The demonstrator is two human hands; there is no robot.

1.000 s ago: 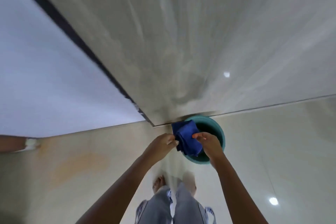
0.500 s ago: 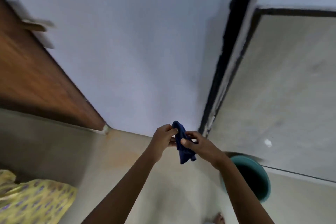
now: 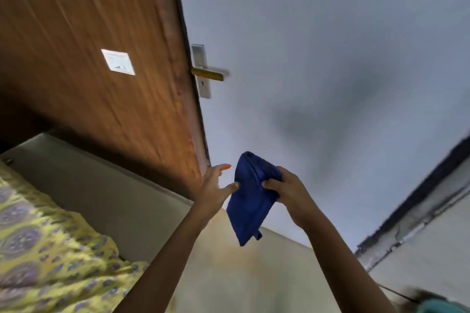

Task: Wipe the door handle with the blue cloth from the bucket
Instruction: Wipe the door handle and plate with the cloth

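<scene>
A dark blue cloth [image 3: 250, 201] hangs bunched in front of me. My right hand [image 3: 284, 192] grips its upper right part. My left hand [image 3: 216, 185] has its fingers spread, with only the thumb touching the cloth's left edge. Well above the hands, a brass door handle [image 3: 207, 74] on a silver plate juts from the edge of the brown wooden door [image 3: 101, 84]. The rim of the teal bucket [image 3: 440, 306] shows at the bottom right corner.
A pale grey wall [image 3: 330, 46] fills the right of the door. A bed with a yellow patterned sheet [image 3: 45, 249] lies at the lower left. A dark-edged frame [image 3: 419, 198] runs along the right. Beige floor tiles [image 3: 241, 274] lie below the hands.
The view has swung left from the bucket to the door, so the handle is now in sight. The cloth came up out of the bucket, and my left hand has loosened its hold.
</scene>
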